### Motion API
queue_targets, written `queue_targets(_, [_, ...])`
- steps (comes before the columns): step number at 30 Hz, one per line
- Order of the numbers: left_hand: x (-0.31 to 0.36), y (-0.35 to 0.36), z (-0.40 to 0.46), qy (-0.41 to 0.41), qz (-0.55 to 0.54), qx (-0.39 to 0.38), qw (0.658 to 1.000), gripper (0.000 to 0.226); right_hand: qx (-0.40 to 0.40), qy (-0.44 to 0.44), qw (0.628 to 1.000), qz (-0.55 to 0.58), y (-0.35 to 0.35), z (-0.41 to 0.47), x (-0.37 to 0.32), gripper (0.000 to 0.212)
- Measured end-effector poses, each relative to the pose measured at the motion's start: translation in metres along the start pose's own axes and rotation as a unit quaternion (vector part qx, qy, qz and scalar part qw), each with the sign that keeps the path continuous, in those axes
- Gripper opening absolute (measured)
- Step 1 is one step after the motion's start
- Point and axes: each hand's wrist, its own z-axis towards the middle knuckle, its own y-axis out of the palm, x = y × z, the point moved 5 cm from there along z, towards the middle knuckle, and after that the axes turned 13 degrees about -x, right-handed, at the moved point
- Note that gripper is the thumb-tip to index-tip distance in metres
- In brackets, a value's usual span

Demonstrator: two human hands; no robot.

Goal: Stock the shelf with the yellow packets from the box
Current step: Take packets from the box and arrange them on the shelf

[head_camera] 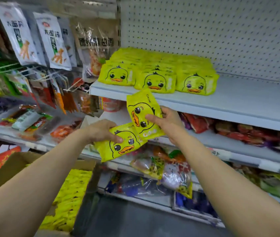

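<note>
Each hand grips one light, soft, crinkly yellow duck packet just below the shelf (204,101): left hand (101,130) its packet (118,147), right hand (168,122) its packet (142,115). Pinch edges; film likely slips.

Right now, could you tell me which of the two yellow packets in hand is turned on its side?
The packet held by the right hand: this right-hand packet has its duck face rotated sideways, while the left-hand packet shows its duck nearly upright.
</note>
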Motion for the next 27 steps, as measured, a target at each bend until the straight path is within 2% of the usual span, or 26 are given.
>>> queue_targets(4, [0.071, 0.01, 0.023, 0.027, 0.046, -0.002, 0.999, 0.026, 0.008, -0.018, 1.0, 0.001, -0.076, -0.031, -0.02, 0.024])
queue_targets(6, [0.106, 0.011, 0.033, 0.047, 0.052, -0.003, 0.998, 0.02, 0.024, -0.025, 0.999, 0.002, -0.112, -0.044, -0.027, 0.025])
queue_targets(12, [0.192, -0.007, 0.068, 0.09, 0.103, 0.013, 0.99, 0.032, 0.114, -0.046, 0.992, -0.008, -0.21, -0.061, -0.04, 0.026])
queue_targets(17, [0.248, -0.035, 0.117, 0.106, 0.183, 0.013, 0.977, 0.038, 0.169, -0.056, 0.984, -0.004, -0.262, -0.052, -0.054, 0.025])
queue_targets(21, [0.283, -0.047, 0.16, 0.11, 0.254, 0.015, 0.961, 0.082, 0.194, -0.064, 0.979, -0.003, -0.288, -0.044, -0.064, 0.026])
queue_targets(23, [0.296, -0.051, 0.177, 0.114, 0.273, 0.013, 0.955, 0.091, 0.202, -0.069, 0.977, -0.006, -0.299, -0.038, -0.069, 0.028])
queue_targets(27, [0.31, -0.054, 0.199, 0.126, 0.323, 0.002, 0.938, 0.084, 0.216, -0.074, 0.973, -0.011, -0.315, -0.024, -0.074, 0.03])
